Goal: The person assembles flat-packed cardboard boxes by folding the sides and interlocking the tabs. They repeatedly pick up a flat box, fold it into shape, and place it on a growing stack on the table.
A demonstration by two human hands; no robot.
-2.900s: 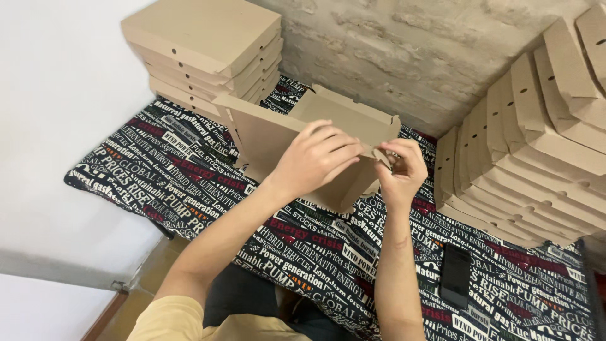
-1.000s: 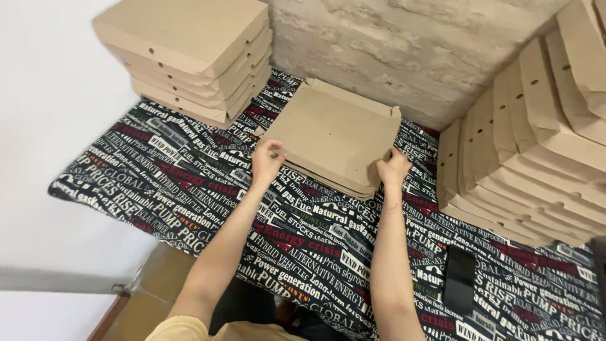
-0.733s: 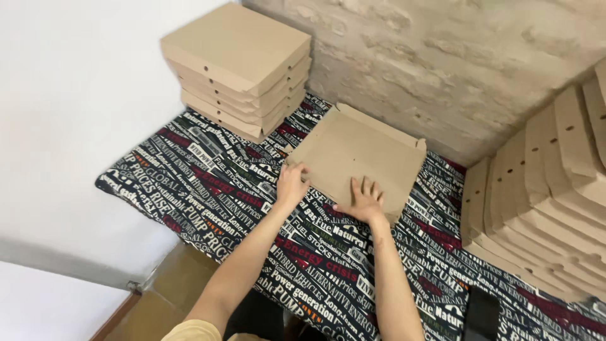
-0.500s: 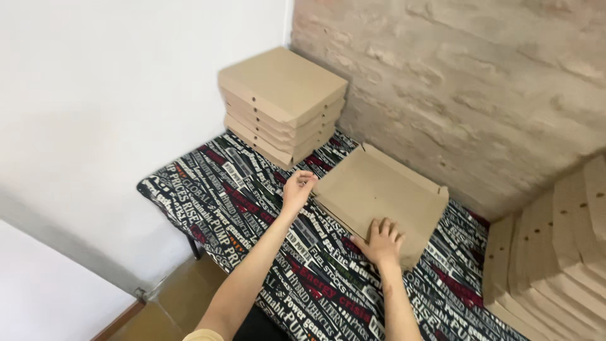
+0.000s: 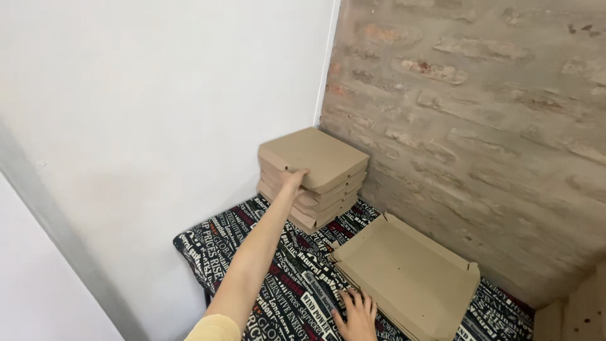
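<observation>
Our left hand (image 5: 293,180) gripped the top box's (image 5: 315,156) near edge on the stack (image 5: 312,196), while our right hand (image 5: 356,314) lay flat, fingers spread, on the folded box (image 5: 407,278) nearer us.

The stacked boxes (image 5: 314,173) were plain tan cardboard. The flat box (image 5: 407,281) was the same tan. The table cover (image 5: 290,278) was black, printed all over with white lettering and some red accents. The left wall (image 5: 158,126) was white. The brick wall (image 5: 480,113) was greyish brown with reddish patches. The sleeve (image 5: 211,328) was pale yellow.
</observation>
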